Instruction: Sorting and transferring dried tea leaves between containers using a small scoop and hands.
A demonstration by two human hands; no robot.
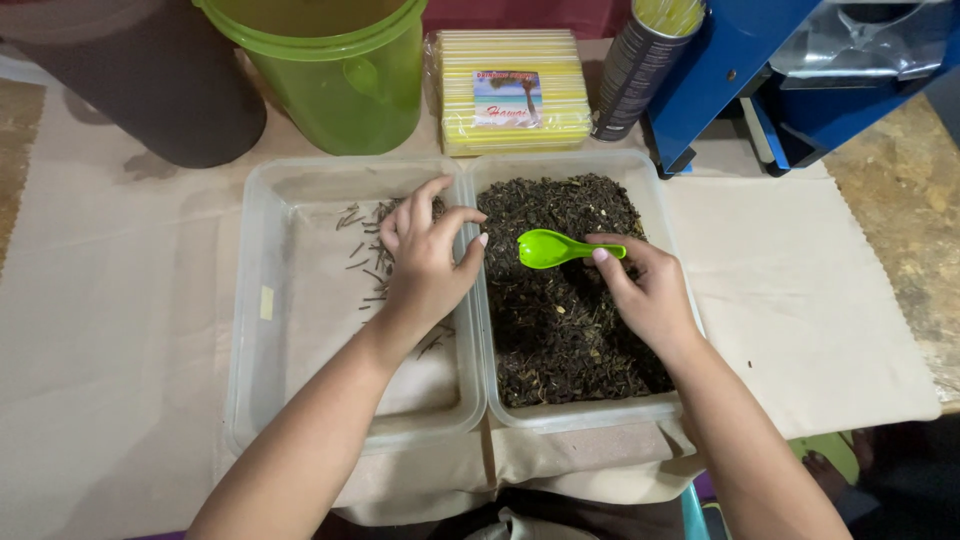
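Sorting stems out of loose tea, early going

The right hand (655, 295) grips a green scoop (560, 247) over the right tub (660, 215), nearly full of dark leaf tea (560, 310); the left hand (425, 255), fingertips pinched together, hovers over the left tub (250, 300), where only a thin scatter of stems (362, 250) lies at its far side.

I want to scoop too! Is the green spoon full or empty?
Empty. The green spoon, held by the right hand above the dark dried leaves, shows a bare green bowl.
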